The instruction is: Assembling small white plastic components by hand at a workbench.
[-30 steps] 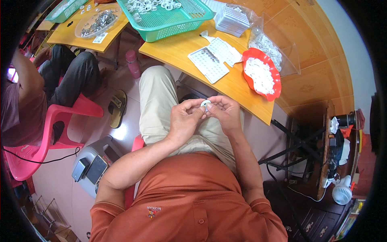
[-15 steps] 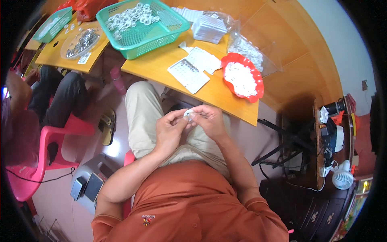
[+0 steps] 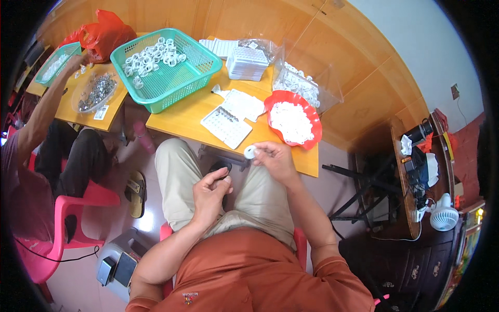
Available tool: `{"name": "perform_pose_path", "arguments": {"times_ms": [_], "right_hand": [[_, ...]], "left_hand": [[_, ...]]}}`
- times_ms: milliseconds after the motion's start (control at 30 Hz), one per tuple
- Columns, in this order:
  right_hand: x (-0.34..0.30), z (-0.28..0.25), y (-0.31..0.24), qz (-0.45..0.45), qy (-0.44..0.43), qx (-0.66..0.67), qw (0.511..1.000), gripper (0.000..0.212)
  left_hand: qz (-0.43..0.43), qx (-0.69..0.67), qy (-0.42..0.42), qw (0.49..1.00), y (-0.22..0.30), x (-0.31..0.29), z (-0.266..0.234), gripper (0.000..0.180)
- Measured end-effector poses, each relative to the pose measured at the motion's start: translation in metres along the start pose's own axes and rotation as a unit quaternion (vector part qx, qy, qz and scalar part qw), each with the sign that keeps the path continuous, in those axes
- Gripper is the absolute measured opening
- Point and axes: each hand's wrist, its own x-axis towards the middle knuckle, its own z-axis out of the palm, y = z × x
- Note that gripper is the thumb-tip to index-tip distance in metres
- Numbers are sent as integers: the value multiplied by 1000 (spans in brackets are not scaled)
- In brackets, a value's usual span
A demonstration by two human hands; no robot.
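right hand [image 3: 274,158]: raised at the table edge, fingertips pinched on a small white ring [image 3: 250,152]. The grip looks light, thumb and a finger or two and that's all.

left hand [image 3: 210,193]: down over the lap, fingers loosely curled. Can't tell if there's anything inside; it isn't touching the ring.

ring: in the air just off the front edge of the table [image 3: 182,117], above the knees, near the white tray [image 3: 226,126] and the red bowl [image 3: 293,118] of white bits.

drop risk: honestly the big one. The ring hangs over the gap between table and lap, so if that pinch slips it probably lands on the floor and rolls under the chair.

bowl risk: the bowl sits right at the table edge next to the right wrist. A careless elbow swing could tip it, I reckon.

tray risk: it overhangs close to the edge too, so a bump could scatter its little parts.

further out: green basket [image 3: 166,67] of rings, well clear. Another person's arm [image 3: 49,104] reaches over the next table, too far off to get in the way.
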Motion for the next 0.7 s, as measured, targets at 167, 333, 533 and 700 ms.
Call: {"name": "perform_pose_path", "arguments": {"times_ms": [167, 333, 533, 700], "right_hand": [[42, -54, -23, 13, 96, -9, 995, 23], [102, -126, -35, -28, 206, -37, 977, 21], [184, -194, -64, -28, 302, -68, 951, 23], [205, -200, -65, -34, 305, -80, 948, 24]], "left_hand": [[-9, 17, 18, 1000, 7, 4, -1, 27], [-10, 30, 14, 999, 7, 9, -7, 24], [-16, 54, 32, 998, 6, 15, -9, 23], [-11, 54, 35, 998, -3, 19, -13, 22]]}}
